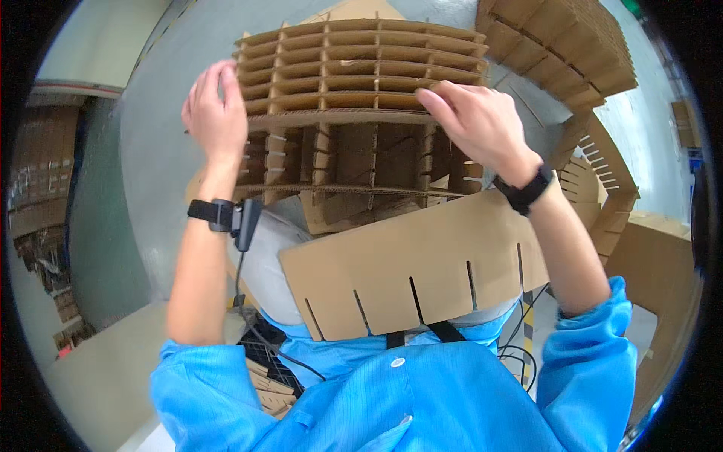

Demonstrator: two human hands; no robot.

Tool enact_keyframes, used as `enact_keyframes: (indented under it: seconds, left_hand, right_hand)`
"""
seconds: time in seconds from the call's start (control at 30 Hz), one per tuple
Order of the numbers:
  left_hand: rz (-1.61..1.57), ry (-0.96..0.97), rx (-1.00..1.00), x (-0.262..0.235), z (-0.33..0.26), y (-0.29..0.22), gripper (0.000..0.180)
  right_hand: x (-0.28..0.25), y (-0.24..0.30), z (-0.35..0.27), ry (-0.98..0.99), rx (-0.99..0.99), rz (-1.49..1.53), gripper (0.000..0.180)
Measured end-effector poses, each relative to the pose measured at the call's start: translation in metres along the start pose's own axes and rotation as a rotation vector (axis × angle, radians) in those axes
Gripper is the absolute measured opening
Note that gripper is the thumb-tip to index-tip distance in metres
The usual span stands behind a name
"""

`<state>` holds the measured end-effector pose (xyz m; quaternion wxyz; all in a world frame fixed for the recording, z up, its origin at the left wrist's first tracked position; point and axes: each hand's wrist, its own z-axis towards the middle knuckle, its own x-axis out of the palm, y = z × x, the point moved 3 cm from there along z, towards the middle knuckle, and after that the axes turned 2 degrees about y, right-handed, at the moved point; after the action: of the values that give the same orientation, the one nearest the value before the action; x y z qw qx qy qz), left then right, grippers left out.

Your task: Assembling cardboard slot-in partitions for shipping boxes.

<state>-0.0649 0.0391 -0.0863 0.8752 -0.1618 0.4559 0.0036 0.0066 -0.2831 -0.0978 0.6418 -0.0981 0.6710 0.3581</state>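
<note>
A brown cardboard divider grid of interlocked slotted strips stands in front of me, its cells facing up and toward me. My left hand is at the grid's left end, fingers loosely bent and thumb apart from them, against the strip ends. Over the right part of the grid, my right hand pinches the edge of a cardboard strip between thumb and fingers. Across my lap lies a flat slotted cardboard sheet, its slots opening toward me. Both wrists wear black straps; the left one carries a small device with a cable.
More assembled cardboard dividers are stacked at the far right. Nearer on that side are a slotted strip and a cardboard box. Cardboard pieces lie low on the left, beside a dark mesh. Black cables run near my legs.
</note>
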Motion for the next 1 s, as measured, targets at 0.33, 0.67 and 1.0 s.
enact_keyframes:
  seconds: [0.33, 0.67, 1.0]
  left_hand:
    - [-0.422, -0.184, -0.37, 0.0, -0.11, -0.035, 0.035]
    - [-0.095, -0.034, -0.368, 0.03, -0.115, -0.044, 0.074]
    - [0.192, 0.168, -0.352, 0.045, -0.132, -0.024, 0.063]
  right_hand:
    - [0.003, 0.059, 0.009, 0.116, -0.301, 0.086, 0.029]
    - [0.043, 0.08, 0.06, 0.252, -0.367, -0.147, 0.038]
    - [0.021, 0.078, 0.056, 0.239, -0.514, -0.196, 0.037]
